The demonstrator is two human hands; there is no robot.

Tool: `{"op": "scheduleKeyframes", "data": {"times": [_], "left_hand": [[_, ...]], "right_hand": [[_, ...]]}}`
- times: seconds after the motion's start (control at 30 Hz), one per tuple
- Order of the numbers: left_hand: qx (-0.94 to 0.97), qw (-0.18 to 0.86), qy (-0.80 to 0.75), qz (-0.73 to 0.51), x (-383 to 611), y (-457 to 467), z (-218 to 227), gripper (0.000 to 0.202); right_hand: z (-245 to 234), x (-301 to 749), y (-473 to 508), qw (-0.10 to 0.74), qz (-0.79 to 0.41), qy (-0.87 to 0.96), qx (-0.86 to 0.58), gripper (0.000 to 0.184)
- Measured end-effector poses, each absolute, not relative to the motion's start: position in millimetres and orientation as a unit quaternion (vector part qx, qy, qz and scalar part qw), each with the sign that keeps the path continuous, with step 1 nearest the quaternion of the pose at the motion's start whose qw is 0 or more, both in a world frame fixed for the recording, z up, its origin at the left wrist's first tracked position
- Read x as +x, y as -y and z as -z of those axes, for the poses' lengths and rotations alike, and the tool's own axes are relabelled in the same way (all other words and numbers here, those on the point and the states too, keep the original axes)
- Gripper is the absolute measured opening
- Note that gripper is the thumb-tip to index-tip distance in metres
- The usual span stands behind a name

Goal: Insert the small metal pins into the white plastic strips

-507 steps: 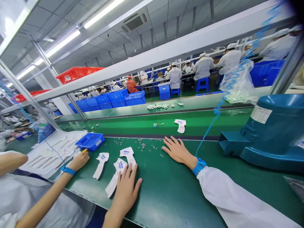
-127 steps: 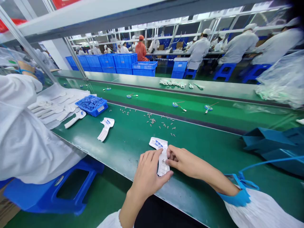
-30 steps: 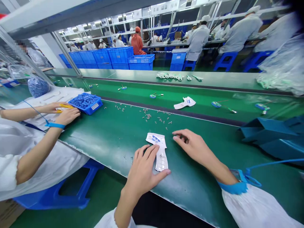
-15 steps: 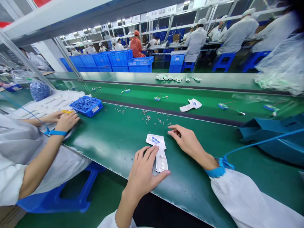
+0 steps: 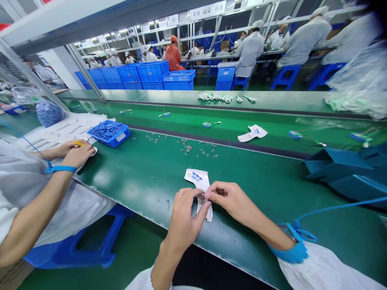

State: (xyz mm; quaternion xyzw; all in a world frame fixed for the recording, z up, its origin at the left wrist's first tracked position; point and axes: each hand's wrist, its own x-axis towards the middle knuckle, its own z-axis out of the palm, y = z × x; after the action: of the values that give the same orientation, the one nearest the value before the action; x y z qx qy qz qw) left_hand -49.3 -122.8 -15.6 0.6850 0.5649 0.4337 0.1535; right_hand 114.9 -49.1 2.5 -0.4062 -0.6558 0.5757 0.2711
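Here, a white piece with blue markings lies flat on a green conveyor belt, directly in front of the person. The left hand and right hand meet over its narrow stem, their fingertips pressed together and pinching it; the fingers hide the exact spot. Small metal parts lie scattered across the belt beyond. To the left, a co-worker's hand rests near a yellow handle, just beside a blue crate filled with blue parts.
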Motion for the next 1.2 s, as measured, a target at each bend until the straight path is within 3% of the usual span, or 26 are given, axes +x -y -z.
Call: {"op": "scheduleKeyframes", "data": {"times": [0.27, 0.57, 1.2], "left_hand": [[0.643, 0.202, -0.588, -0.447, -50.5, 125.9, 22.0, 0.031], [0.732, 0.167, -0.591, -0.297, -48.8, 122.3, 19.8, 0.065], [0.743, 0.167, -0.588, -0.273, -48.0, 121.7, 16.5, 0.063]], "right_hand": [[-5.7, 119.2, 45.9, 0.249, -0.636, 0.632, -0.366, 0.025], [-8.4, 129.0, 41.0, 0.155, -0.494, 0.739, -0.432, 0.024], [-19.0, 122.9, 45.6, 0.125, -0.435, 0.781, -0.43, 0.018]]}}
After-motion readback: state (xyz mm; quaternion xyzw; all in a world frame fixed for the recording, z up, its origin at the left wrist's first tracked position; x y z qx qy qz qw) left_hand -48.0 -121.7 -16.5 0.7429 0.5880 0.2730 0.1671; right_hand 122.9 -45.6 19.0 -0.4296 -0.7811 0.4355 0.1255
